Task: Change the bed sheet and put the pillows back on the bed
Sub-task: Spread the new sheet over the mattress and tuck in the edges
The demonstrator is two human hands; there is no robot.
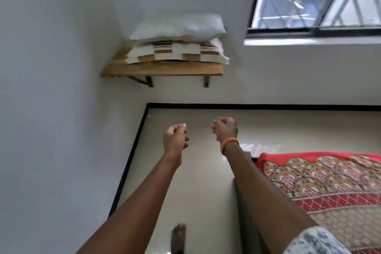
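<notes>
In a bare white bedroom I raise both hands, left (175,139) and right (225,130), clenched and holding nothing, toward two pillows (177,40) stacked on the corner shelf (162,69), apparently parked there off the red-sheeted bed (321,187).

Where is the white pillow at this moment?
In the head view, the white pillow lies on top of a checked pillow on the wooden shelf in the wall corner, left of the window.
</notes>
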